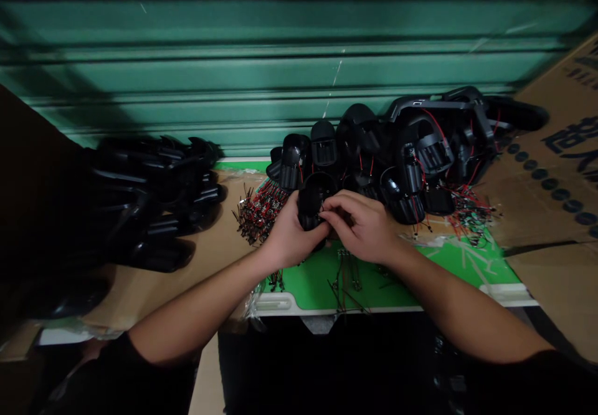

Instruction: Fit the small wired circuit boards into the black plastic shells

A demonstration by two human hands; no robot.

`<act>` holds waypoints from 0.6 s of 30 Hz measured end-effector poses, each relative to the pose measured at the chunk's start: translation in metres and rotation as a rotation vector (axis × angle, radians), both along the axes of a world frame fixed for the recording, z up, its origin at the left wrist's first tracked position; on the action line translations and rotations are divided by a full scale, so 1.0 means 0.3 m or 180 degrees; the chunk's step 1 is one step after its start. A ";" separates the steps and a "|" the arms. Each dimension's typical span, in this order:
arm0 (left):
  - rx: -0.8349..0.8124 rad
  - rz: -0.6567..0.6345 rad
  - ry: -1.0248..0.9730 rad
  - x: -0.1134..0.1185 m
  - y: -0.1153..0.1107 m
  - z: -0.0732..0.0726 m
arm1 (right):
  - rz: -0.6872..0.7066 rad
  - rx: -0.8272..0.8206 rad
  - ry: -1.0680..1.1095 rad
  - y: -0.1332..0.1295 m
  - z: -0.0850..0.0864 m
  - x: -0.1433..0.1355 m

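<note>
My left hand (293, 235) is wrapped round a rounded black plastic housing (318, 192), holding it above the green work board (308, 287). With thumb and index finger pinched together, my right hand (359, 223) reaches to the open side of the same housing. Whatever lies between those fingertips is too small to make out. Below the hands, a few thin wires with small metal ends (344, 278) lie on the board. Left of the housing is a heap of red and black wires (264, 212).
Black housings (418, 159), some with red wires, are piled behind and to the right. More black parts (159, 197) lie on cardboard at the left. Another wire bundle (469, 212) sits at right. A printed carton (555, 153) flanks the right; a green slatted wall (210, 78) stands behind.
</note>
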State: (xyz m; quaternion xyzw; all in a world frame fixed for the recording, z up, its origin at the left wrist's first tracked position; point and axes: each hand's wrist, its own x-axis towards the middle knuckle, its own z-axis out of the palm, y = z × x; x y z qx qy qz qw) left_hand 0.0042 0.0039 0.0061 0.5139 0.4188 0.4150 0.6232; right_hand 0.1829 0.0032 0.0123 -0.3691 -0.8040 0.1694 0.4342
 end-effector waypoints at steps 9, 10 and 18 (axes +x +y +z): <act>0.0143 -0.0132 -0.0186 -0.028 0.015 -0.008 | 0.0064 0.0136 -0.0109 0.010 -0.004 0.012; 0.0172 -0.0201 -0.0244 -0.031 0.020 -0.011 | 0.0057 0.0119 -0.0096 0.012 -0.004 0.016; -0.0075 -0.0506 -0.0491 -0.033 0.036 0.002 | 0.0144 -0.0200 0.0102 0.017 0.012 0.047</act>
